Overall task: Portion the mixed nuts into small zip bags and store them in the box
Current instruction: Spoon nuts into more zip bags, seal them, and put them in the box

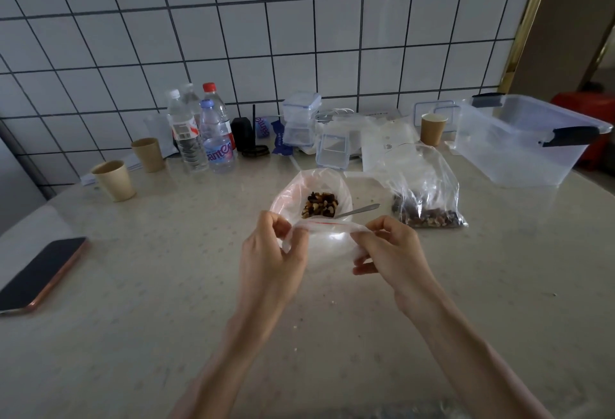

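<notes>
Marble-look table (466, 285) (cluttered) meets white-tiled wall (299, 36).

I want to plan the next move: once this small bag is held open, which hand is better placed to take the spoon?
Probably the right hand: the spoon handle points toward it. The left hand can keep pinching the small zip bag.

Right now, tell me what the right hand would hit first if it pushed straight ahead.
Probably the spoon, then the big bag of mixed nuts beyond. The right hand is already pinching the small zip bag; depth is uncertain.
</notes>
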